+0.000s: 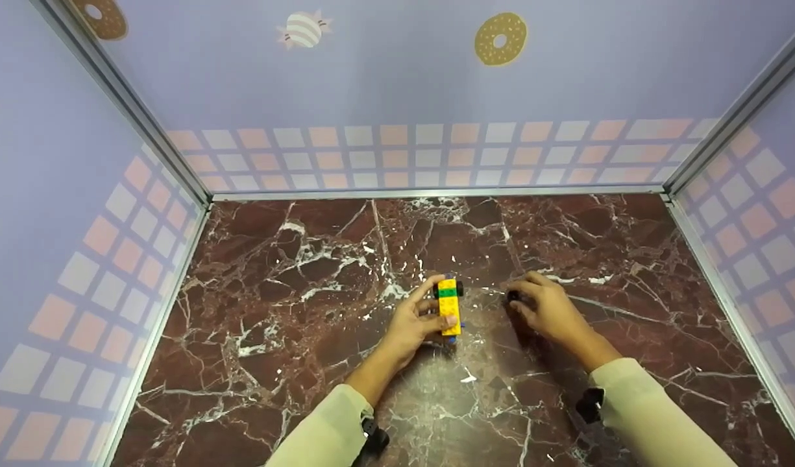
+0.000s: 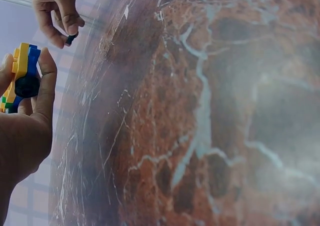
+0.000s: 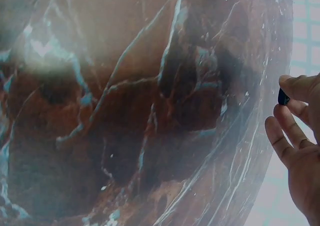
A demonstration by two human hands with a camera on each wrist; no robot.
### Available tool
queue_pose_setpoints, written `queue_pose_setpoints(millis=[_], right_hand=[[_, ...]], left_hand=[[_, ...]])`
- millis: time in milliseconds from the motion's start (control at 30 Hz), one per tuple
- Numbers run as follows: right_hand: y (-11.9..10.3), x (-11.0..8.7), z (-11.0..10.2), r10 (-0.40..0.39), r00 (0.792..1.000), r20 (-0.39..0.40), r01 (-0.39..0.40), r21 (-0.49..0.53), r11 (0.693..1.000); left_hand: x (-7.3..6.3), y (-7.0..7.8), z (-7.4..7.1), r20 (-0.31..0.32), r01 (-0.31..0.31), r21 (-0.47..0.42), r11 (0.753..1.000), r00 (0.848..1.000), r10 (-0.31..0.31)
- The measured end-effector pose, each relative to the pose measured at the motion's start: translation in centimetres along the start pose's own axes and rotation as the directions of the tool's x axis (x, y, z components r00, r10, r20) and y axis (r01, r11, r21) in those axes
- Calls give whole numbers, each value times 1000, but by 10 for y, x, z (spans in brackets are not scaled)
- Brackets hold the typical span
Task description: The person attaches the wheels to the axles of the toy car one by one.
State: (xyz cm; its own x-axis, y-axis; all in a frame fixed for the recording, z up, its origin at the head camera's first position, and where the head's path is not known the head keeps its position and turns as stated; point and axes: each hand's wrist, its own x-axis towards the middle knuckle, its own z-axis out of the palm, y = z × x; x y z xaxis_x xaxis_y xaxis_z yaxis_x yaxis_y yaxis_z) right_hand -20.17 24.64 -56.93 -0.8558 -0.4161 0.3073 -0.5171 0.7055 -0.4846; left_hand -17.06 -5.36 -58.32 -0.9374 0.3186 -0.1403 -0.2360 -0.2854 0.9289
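A toy car of building bricks (image 1: 448, 309), yellow on top with a green band and a blue base, is gripped in my left hand (image 1: 405, 327). Black wheels flank its far end in the head view, and blue pins stick out at the near end. The left wrist view shows thumb and fingers pinching the car (image 2: 21, 68) above and below, a black wheel (image 2: 26, 86) beside them. To the right, apart from the car, my right hand (image 1: 554, 312) pinches a small black wheel (image 1: 513, 296) between thumb and fingertips, partly hidden by them.
Both hands are over a dark red marbled tabletop (image 1: 293, 363) with white veins. Lilac panels with checked borders (image 1: 429, 155) enclose it at the back and both sides, along metal edge strips (image 1: 436, 193). A black wrist camera (image 1: 374, 438) sits at the left sleeve.
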Motion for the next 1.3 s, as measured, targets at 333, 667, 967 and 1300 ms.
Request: queue_pose_setpoints(millis=[333, 667, 967, 1300], right_hand=[[-15, 5, 1, -63, 996, -58, 66, 66, 996], [-27, 8, -1, -19, 1000, -20, 22, 146, 989], [-39, 9, 0, -85, 996, -25, 87, 148, 985], [-49, 5, 3, -134, 991, -13, 133, 212, 968]], left_hand=[[2, 3, 2, -26, 31, 3, 1000, 999, -31], [2, 4, 3, -34, 23, -6, 1000, 999, -23], [2, 3, 6, -39, 13, -17, 1000, 999, -13], [-1, 4, 8, -60, 38, -23, 999, 997, -39]])
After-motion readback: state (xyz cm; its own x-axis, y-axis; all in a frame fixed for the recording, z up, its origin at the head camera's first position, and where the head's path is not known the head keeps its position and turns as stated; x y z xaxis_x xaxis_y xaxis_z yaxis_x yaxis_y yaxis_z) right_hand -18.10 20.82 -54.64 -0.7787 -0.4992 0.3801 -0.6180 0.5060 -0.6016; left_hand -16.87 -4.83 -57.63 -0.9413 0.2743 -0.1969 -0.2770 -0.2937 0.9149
